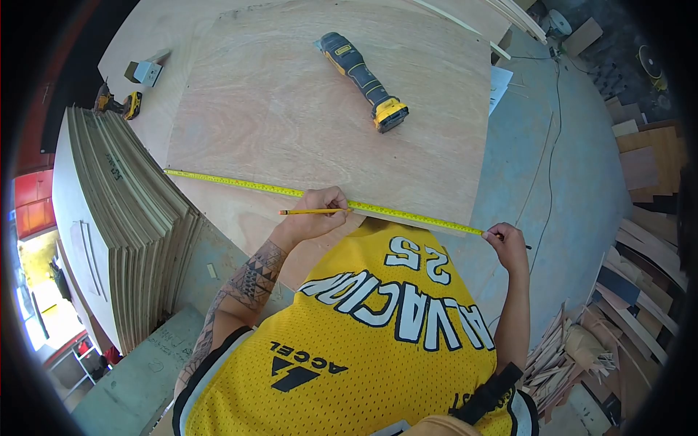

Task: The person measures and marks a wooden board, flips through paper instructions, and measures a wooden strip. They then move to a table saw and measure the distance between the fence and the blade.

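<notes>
A yellow tape measure blade stretches along the near edge of a plywood sheet. My left hand is closed around a yellow pencil, its point near the blade's middle; this hand rests at the blade's near side. At the right end, past the sheet's corner, my right hand pinches the blade between thumb and fingers. A small dark tip pokes out behind that hand, too small to name. Farther back on the sheet lies a black and yellow cordless power tool. No tape case is visible.
A tall stack of thin boards stands on the left. Behind it are a cordless drill and a small box. Wood offcuts pile up at the lower right. A cable runs across the grey surface on the right.
</notes>
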### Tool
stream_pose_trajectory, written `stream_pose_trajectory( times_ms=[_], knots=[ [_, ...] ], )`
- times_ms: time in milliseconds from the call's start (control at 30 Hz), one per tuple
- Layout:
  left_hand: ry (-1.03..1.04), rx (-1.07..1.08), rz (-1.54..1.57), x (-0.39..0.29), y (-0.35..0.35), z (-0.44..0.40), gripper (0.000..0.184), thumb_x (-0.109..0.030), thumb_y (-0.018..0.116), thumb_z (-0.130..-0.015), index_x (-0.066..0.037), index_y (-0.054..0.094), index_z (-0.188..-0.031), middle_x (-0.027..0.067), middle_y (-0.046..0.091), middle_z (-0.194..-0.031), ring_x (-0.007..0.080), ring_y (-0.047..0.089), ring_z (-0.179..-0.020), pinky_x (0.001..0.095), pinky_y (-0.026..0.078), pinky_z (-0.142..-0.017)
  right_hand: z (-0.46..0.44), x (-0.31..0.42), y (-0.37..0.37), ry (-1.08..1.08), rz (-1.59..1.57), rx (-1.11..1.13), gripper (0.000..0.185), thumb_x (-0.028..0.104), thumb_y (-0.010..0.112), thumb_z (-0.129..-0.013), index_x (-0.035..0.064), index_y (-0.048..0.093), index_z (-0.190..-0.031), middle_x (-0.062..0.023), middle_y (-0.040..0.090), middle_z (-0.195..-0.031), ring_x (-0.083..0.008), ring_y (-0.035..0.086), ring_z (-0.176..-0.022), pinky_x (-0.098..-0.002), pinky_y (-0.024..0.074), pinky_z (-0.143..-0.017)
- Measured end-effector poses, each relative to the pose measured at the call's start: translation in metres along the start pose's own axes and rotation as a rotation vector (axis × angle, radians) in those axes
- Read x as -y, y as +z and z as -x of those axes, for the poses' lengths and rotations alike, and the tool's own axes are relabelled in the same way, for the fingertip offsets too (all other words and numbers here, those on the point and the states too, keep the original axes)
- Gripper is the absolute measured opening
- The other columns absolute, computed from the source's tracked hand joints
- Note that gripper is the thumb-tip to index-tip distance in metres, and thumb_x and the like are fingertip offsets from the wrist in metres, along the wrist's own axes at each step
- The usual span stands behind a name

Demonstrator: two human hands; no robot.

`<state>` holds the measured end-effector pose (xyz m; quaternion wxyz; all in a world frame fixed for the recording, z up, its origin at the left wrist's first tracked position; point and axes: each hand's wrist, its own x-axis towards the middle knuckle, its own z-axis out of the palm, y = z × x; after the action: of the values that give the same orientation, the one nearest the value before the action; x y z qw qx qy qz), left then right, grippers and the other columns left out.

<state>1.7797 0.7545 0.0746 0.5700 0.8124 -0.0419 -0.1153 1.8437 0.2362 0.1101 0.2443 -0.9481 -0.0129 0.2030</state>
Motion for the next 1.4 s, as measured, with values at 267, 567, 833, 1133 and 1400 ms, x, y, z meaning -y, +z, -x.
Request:
stream_pose_trajectory(
  times_ms=[267, 567, 833, 1133, 1400],
  knots=[
    [-0.017, -0.002, -0.003, 0.0028, 0.0002, -0.0027, 0.009, -0.005, 0.078, -0.093, -0.001, 0.069, -0.096, 0.0016, 0.071, -0.084, 0.0069, 0.063, -0.075, 0.0267, 0.054, -0.069, 0.0005, 0.0013, 0.0014, 0.010, -0.013, -0.013, 0.025, 0.021, 0.088, -0.092, -0.0017, 0.079, -0.096, -0.0143, 0.076, -0.086, -0.0254, 0.068, -0.073, -0.0393, 0.0543, -0.070],
    [-0.033, 0.025, -0.008, -0.0018, -0.0003, -0.0058, 0.010, -0.007, 0.078, -0.092, -0.001, 0.071, -0.095, 0.0020, 0.072, -0.085, 0.0072, 0.063, -0.074, 0.0266, 0.054, -0.067, 0.0010, 0.0007, 0.0008, -0.013, -0.001, -0.031, 0.024, 0.020, 0.088, -0.092, -0.0015, 0.079, -0.095, -0.0139, 0.075, -0.085, -0.0252, 0.068, -0.073, -0.0395, 0.0536, -0.069],
    [-0.035, 0.022, 0.029, -0.0006, 0.0007, -0.0069, 0.010, -0.008, 0.079, -0.092, -0.001, 0.071, -0.093, 0.0013, 0.071, -0.083, 0.0076, 0.063, -0.074, 0.0271, 0.055, -0.068, 0.0019, -0.0009, -0.0007, 0.006, -0.034, -0.025, 0.023, 0.019, 0.088, -0.092, -0.0019, 0.079, -0.096, -0.0143, 0.075, -0.087, -0.0257, 0.068, -0.073, -0.0396, 0.0540, -0.070],
    [0.013, 0.075, -0.051, 0.0010, -0.0027, -0.0092, 0.009, -0.006, 0.078, -0.092, -0.001, 0.071, -0.096, 0.0015, 0.072, -0.085, 0.0077, 0.063, -0.075, 0.0276, 0.055, -0.068, 0.0012, -0.0037, 0.0006, -0.010, -0.038, -0.017, 0.023, 0.020, 0.089, -0.092, -0.0015, 0.080, -0.097, -0.0146, 0.075, -0.088, -0.0260, 0.068, -0.074, -0.0398, 0.0541, -0.071],
    [-0.008, 0.013, -0.031, 0.0016, 0.0015, -0.0058, 0.009, -0.006, 0.077, -0.093, -0.001, 0.070, -0.096, 0.0021, 0.072, -0.084, 0.0084, 0.063, -0.074, 0.0278, 0.055, -0.067, 0.0017, -0.0033, -0.0003, 0.001, -0.034, -0.016, 0.024, 0.020, 0.089, -0.092, -0.0014, 0.080, -0.097, -0.0147, 0.075, -0.088, -0.0257, 0.068, -0.074, -0.0399, 0.0537, -0.070]
  ],
)
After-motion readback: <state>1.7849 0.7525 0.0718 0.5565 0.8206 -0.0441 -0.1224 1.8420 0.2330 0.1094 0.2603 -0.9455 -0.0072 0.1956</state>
